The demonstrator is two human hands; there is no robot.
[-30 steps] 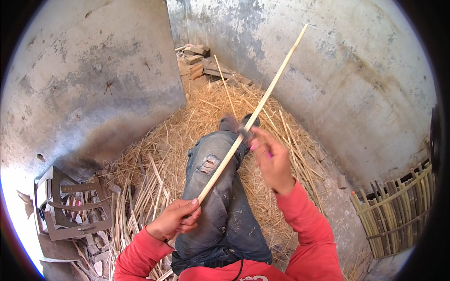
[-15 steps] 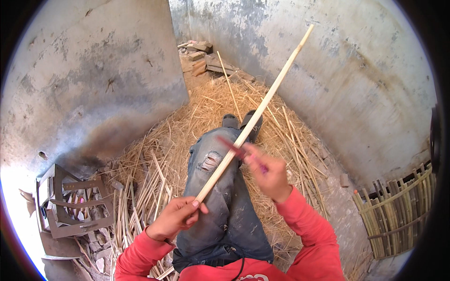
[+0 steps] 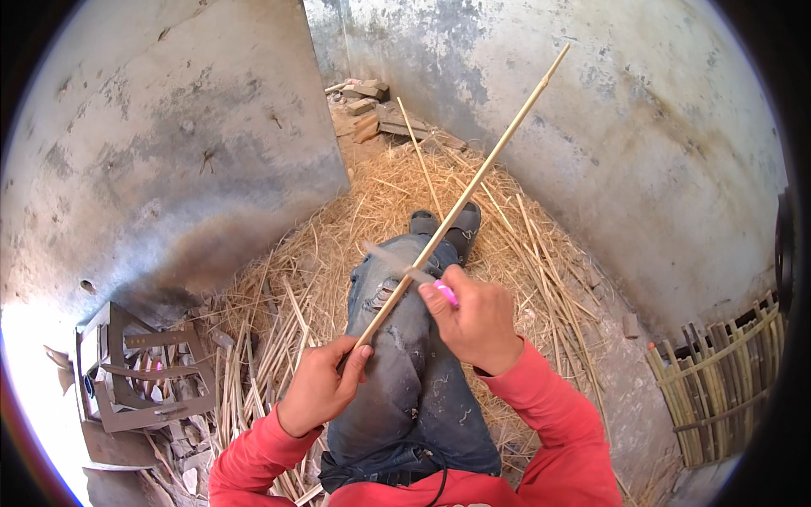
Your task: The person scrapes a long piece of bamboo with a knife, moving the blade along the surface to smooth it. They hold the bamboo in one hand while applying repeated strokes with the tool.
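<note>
A long pale bamboo strip (image 3: 481, 173) slants from my lap up toward the far right wall. My left hand (image 3: 317, 389) grips its lower end above my left knee. Over my jeans, my right hand (image 3: 473, 317) holds a small knife with a pink handle (image 3: 443, 291); its blurred blade (image 3: 393, 260) lies against the strip about a third of the way up. My legs in torn blue jeans (image 3: 405, 363) stretch forward, ending in dark sandals (image 3: 448, 224).
Straw shavings and loose bamboo strips (image 3: 372, 211) cover the floor around my legs. Concrete walls close in left and right. A woven bamboo piece (image 3: 726, 389) stands at the right. A metal frame (image 3: 139, 372) lies at the left, wood scraps (image 3: 363, 106) at the far end.
My right hand with the knife has slid down the strip toward my body and left hand. The strip keeps nearly the same slant; my left hand stays put.
</note>
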